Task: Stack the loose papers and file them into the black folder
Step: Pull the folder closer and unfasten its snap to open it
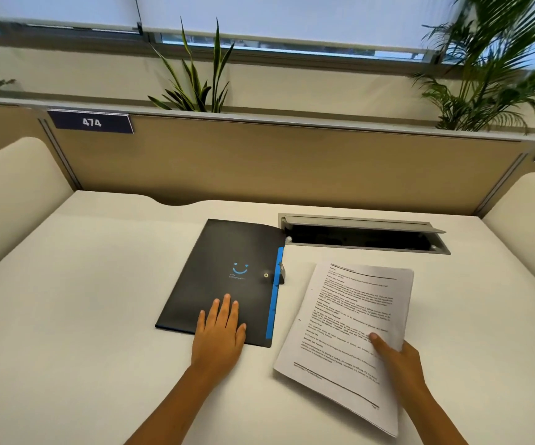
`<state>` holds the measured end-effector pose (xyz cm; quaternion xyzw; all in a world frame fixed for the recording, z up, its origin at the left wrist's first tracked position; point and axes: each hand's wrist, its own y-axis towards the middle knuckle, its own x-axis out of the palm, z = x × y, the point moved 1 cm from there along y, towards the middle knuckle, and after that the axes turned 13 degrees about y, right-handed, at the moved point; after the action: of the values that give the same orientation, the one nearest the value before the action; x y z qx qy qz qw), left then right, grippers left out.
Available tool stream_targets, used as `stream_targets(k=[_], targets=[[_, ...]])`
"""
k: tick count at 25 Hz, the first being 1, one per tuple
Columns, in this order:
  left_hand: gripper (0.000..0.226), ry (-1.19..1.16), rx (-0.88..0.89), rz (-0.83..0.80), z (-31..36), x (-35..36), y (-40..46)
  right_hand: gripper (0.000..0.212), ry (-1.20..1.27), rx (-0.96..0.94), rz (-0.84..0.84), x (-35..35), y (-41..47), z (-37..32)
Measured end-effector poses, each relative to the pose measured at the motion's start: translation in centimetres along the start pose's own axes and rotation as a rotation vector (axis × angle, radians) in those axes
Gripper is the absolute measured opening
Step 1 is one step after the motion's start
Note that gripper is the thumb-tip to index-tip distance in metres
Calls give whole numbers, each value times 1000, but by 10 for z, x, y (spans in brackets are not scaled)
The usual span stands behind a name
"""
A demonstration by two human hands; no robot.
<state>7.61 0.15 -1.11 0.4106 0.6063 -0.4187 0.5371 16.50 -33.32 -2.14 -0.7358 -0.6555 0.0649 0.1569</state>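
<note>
Matt surfaces throughout; metal at the cable hatch only.

Folder (227, 277): matt black plastic, smooth, blue strip along one edge, small metal snap (266, 275). Papers (349, 322): white printed paper, uncoated, slightly curled. Desk (83, 300): smooth off-white laminate, low sheen. Hatch (364, 227): brushed grey metal. Partition (259, 155): tan cloth-like panel, dull.

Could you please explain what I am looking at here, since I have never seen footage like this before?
This single picture comes from a camera worn on a person's head, looking down at their own bare hands; there is no machine. On the white desk lies a closed black folder, with the left hand resting flat on it. The right hand holds a stack of printed papers beside the folder. Behind them is an open cable hatch, and plants stand beyond the partition.
</note>
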Motion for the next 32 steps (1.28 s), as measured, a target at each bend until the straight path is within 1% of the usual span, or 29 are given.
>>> stream_targets(k=[2, 4, 7, 10, 12, 15, 17, 19, 21, 23, 28, 30, 32], targets=[[77, -2, 47, -12, 0, 2, -21, 28, 35, 11, 8, -9, -11, 3], [72, 0, 115, 25, -2, 5, -38, 25, 58, 17, 12, -15, -20, 3], [53, 17, 253, 57, -13, 13, -58, 26, 66, 15, 8, -20, -32, 3], [54, 24, 385, 67, -35, 21, -65, 29, 74, 12, 7, -24, -38, 5], [57, 37, 424, 57, -47, 22, -63, 35, 64, 9, 2, -27, -42, 6], [57, 16, 394, 23, -49, 17, -58, 35, 48, 4, -6, -30, -47, 9], [59, -61, 320, 20, -34, 10, -56, 35, 25, 2, 5, -33, -50, 11], [68, -98, 261, -12, -8, 3, -53, 36, -4, 2, 19, -36, -53, 14], [78, -40, 230, -81, 21, -1, -49, 36, -20, -1, 29, -39, -56, 17], [82, 40, 216, -117, 40, -5, -45, 37, -31, -3, 34, -42, -57, 18], [77, 79, 261, -129, 39, -24, -34, 42, -47, 4, 38, -46, -59, 19], [69, 89, 323, -90, 33, -37, -32, 40, -50, 3, 31, -46, -59, 18], [65, 151, 399, -21, 26, -57, -27, 39, -49, 6, 23, -45, -58, 17]])
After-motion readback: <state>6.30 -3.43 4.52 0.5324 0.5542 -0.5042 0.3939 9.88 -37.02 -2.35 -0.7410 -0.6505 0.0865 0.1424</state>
